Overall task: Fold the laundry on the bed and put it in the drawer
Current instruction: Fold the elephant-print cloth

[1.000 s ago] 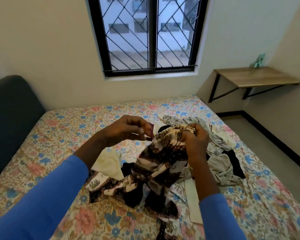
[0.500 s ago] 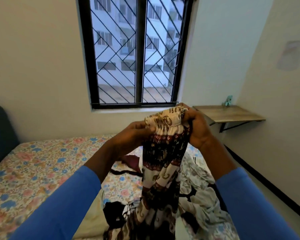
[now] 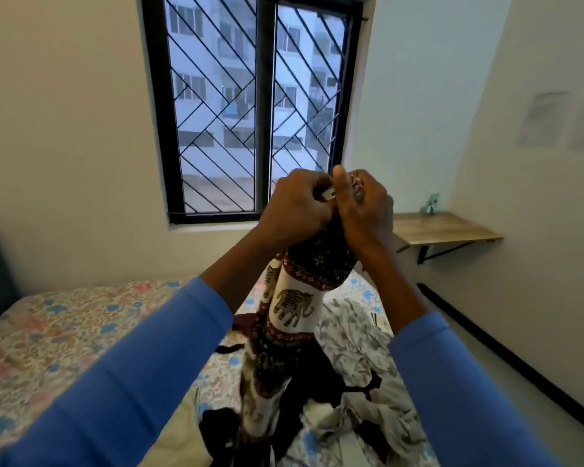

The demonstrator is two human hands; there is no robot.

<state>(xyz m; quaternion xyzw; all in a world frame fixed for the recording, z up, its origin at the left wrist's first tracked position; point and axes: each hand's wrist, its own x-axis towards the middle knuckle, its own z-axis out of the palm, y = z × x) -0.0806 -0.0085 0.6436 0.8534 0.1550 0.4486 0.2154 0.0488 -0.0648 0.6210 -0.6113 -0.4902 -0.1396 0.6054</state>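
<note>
garment [image 3: 294,308] hanging above clothes pile [image 3: 361,392] on bed [image 3: 64,332], shelf [image 3: 442,227] right, window [image 3: 257,109] behind

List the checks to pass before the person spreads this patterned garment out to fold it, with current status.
1. Both hands grip the top edge: left hand and right hand bunched together on it: ok.
2. Elephant-print garment fully clear of the laundry pile: not ok, its lower end reaches into it.
3. Garment untwisted: cannot tell.
4. Bare floral bedsheet to the left for laying flat: ok.
5. Drawer in view: not ok.
</note>
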